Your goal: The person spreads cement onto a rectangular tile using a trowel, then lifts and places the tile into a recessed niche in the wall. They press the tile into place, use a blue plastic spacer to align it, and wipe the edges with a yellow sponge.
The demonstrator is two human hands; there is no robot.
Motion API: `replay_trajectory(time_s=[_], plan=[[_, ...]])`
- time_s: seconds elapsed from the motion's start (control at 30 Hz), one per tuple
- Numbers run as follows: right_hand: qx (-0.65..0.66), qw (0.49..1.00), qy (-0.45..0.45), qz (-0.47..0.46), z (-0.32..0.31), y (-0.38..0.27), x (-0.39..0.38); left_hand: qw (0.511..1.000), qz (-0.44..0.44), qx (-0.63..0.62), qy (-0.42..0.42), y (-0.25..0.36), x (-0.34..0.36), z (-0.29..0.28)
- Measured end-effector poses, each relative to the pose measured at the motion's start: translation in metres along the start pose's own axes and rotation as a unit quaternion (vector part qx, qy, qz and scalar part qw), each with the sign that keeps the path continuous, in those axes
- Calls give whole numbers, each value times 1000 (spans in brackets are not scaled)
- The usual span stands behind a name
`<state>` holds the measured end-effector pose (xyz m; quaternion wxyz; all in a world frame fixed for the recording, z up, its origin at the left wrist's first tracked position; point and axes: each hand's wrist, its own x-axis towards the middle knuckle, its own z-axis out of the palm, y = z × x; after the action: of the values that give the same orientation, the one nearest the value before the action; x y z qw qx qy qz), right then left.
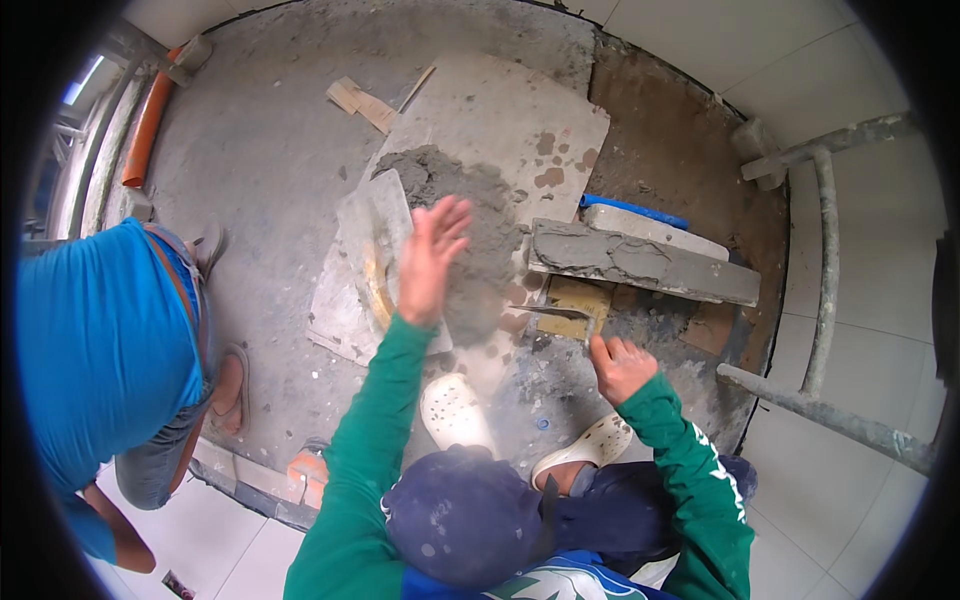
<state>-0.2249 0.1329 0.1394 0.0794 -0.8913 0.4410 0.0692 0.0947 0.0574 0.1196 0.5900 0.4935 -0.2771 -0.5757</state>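
My left hand (pixel 430 262) is open with its fingers spread, over the edge of a pile of wet grey mortar (pixel 480 255). Just left of it lies a pale, flat board (pixel 395 205) with a curved yellowish strip (pixel 377 285), perhaps a handle. My right hand (pixel 625 367) is closed around the handle of a trowel (pixel 555 312). The trowel's thin blade points left, above a yellow piece (pixel 575 300) on the floor. Beyond it rests a long grey slab (pixel 645 262) with rough mortar on its top.
A speckled sheet (pixel 500 105) lies beneath the mortar. Behind the slab is a blue pipe (pixel 635 212). Wood scraps (pixel 362 103) lie at the far side. A person in a blue shirt (pixel 110 340) is at left, near an orange pipe (pixel 152 120). Metal scaffold bars (pixel 825 270) stand at right.
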Motion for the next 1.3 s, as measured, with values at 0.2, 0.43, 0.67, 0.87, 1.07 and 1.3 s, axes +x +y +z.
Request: replay_trajectory(time_s=[0.2,0.43,0.67,0.87,1.07,1.3], plan=[[-98,979,65,-168,-19,-11,48,990,-14,74,121,-9,-49,-72],[-135,970,33,-199,16,-12,47,987,-85,12,133,-47,-86,-78],[85,966,-239,42,21,-51,48,990,-107,18,95,-49,-79,-54],[394,877,-264,78,44,-12,53,993,-89,11,72,-47,-67,-40],[552,746,-319,193,43,-14,34,994,-72,-18,83,-35,-68,-42],[625,712,-253,197,18,-19,25,992,-21,-39,122,-11,-64,-57]])
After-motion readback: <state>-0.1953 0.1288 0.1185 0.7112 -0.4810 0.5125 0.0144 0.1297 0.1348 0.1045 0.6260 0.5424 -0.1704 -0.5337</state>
